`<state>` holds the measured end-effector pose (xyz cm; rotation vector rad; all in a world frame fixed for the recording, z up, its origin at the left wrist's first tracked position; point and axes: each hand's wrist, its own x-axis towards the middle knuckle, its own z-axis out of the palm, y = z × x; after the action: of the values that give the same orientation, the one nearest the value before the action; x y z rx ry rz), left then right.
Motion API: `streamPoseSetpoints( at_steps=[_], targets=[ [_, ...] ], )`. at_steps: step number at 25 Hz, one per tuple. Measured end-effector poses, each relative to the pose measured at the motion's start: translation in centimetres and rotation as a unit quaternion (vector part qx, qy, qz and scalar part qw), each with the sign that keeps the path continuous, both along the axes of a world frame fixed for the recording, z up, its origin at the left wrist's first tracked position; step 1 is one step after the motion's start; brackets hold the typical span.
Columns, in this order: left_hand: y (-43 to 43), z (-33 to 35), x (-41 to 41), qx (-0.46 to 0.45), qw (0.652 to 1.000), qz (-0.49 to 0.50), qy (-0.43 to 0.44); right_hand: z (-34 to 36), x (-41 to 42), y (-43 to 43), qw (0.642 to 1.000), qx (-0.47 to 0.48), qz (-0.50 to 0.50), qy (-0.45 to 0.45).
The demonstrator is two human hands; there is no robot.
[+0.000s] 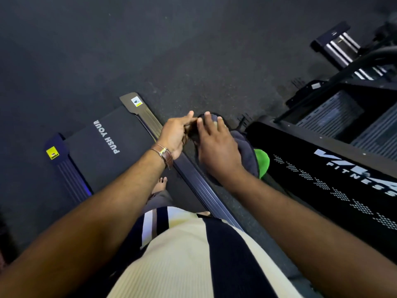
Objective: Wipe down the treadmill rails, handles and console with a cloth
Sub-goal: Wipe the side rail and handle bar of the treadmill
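Ribbed cream/navy shirt (182, 257), L hand (175, 136) fingers in pinch on soft grey cloth (246, 147) (fuzzy), R hand (217, 147) fingers flat atop

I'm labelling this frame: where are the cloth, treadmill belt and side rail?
cloth (247, 154), head view, hanging fold
treadmill belt (86, 162), head view, bare surface beside lettering
side rail (149, 121), head view, ribbed far end
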<state>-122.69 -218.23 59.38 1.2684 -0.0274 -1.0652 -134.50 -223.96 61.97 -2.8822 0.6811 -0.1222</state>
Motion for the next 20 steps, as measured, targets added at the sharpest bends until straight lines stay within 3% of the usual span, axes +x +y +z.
streamPoseSetpoints(
  at_steps=[3,7,11,12,16,18,20],
  targets=[
    [0.4,0.1,0.4,-0.010,0.999,-0.037,-0.026,-1.3,-6.3,1.3,0.975,-0.174,0.131,0.040],
    [0.5,0.6,1.0,-0.001,0.997,-0.065,-0.041,-1.2,-4.1,2.3,0.938,-0.233,0.183,0.181],
    [0.3,1.4,1.8,0.034,0.991,-0.098,-0.079,-3.0,-3.1,4.5,0.832,-0.277,0.259,0.405],
    [0.4,1.4,1.8,0.037,0.991,-0.096,-0.082,-2.7,-3.7,4.0,0.824,-0.291,0.279,0.399],
    [0.6,0.8,1.4,0.026,0.994,-0.083,-0.071,-1.7,-3.7,2.4,0.863,-0.297,0.284,0.292],
    [0.7,0.6,1.6,0.032,0.993,-0.088,-0.074,-2.5,-1.5,3.5,0.856,-0.277,0.259,0.350],
    [0.8,0.5,1.8,0.037,0.991,-0.101,-0.084,-3.5,-0.5,5.0,0.810,-0.281,0.255,0.447]
  ],
)
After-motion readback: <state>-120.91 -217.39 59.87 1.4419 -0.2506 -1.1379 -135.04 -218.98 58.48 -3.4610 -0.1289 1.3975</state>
